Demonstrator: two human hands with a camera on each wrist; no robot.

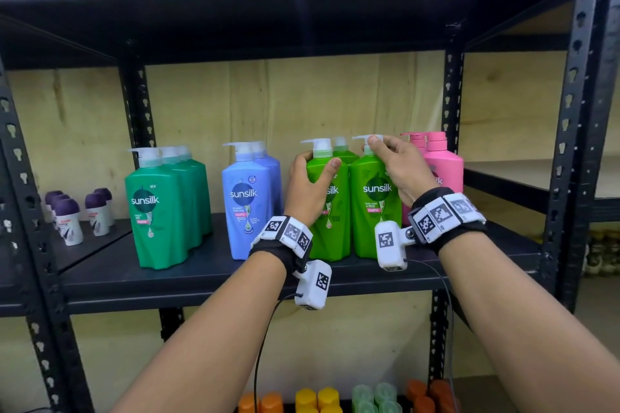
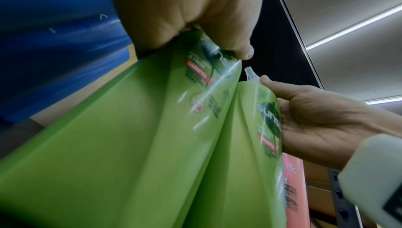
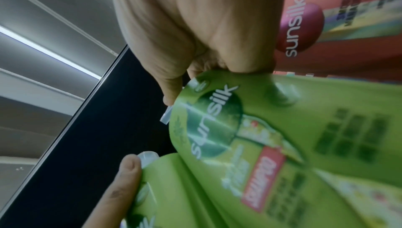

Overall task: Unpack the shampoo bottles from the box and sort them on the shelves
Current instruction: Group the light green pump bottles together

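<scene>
1. The step in hand looks like sorting, not unpacking: two light green shampoo bottles stand side by side at the front of the shelf point(image 1: 208, 265), between the blue bottles point(image 1: 246, 201) and the pink bottles point(image 1: 439, 161), and both hands are on them. The box is not in view.
2. The left hand point(image 1: 307, 189) is wrapped round the shoulder of the left green bottle point(image 1: 330, 221), thumb across its front just below the pump.
3. The right hand point(image 1: 401, 166) sits at the top of the right green bottle point(image 1: 374, 211), its fingertips pinching the white pump head point(image 1: 365, 138) (the right wrist view shows the thumb tip against the nozzle).
4. The hands are apart, one per bottle, while the two bottles touch along their sides.
5. Both bottles are upright, long axis vertical, bases on the shelf, labels facing out toward the person. Their nozzles point to the person's left, much like those of the dark green bottles point(image 1: 161, 208) further left.
6. The next move, as I judge it, calls for small corrections only: square the pair, keep the labels forward, then let go gently so that neither bottle tips against the pink ones just beside it.
</scene>
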